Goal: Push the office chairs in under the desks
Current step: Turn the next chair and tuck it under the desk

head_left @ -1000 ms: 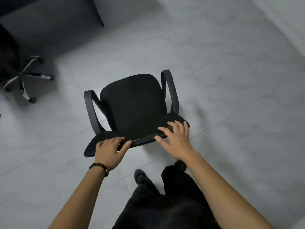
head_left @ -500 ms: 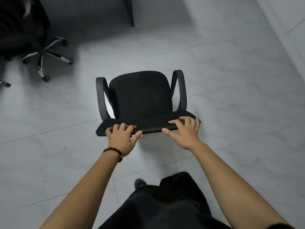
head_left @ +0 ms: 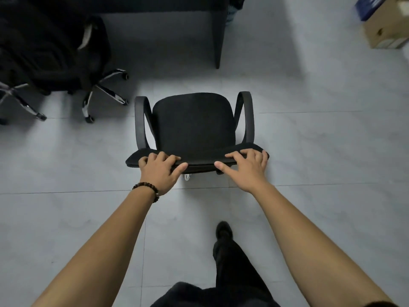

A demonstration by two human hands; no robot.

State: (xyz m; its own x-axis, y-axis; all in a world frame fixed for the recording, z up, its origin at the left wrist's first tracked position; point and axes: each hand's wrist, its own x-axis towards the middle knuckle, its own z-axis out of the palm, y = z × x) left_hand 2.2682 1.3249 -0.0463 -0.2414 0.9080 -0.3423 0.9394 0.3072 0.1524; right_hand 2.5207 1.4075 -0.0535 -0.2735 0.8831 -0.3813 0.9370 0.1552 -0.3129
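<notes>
Pale grey floor tiles [head_left: 332, 151] fill most of the view, with a dark desk [head_left: 219, 36] along the far edge; its side panel comes down to the floor and the space under it lies in shadow. A second swivel chair [head_left: 97, 63] with a chrome star base stands at the far left, partly tucked into that shadow. The black office chair [head_left: 194, 127] with looped armrests is the one being moved. It stands out on the open floor, centre of view, seat pointing at the gap left of the desk panel and well short of it. A cardboard box [head_left: 385, 29] sits at the far right.

Both arms reach forward to the top edge of the backrest, one towards each end, probably so the push stays even and the castors run straight. The left hand [head_left: 160, 171] grips the left part of the edge, fingers curled over the top and thumb along the near face. The right hand [head_left: 247, 168] holds the right end likewise, fingers hooked over the top, thumb stretched inward. A bead bracelet [head_left: 147, 188] circles the left wrist, and one dark shoe [head_left: 223, 231] is stepping forward.

A second ago the chair sat skewed, its backrest slanting across the view; now it is square to the desk. More of the desk shows, the box has come into sight, and the hands keep the same places on the backrest.
</notes>
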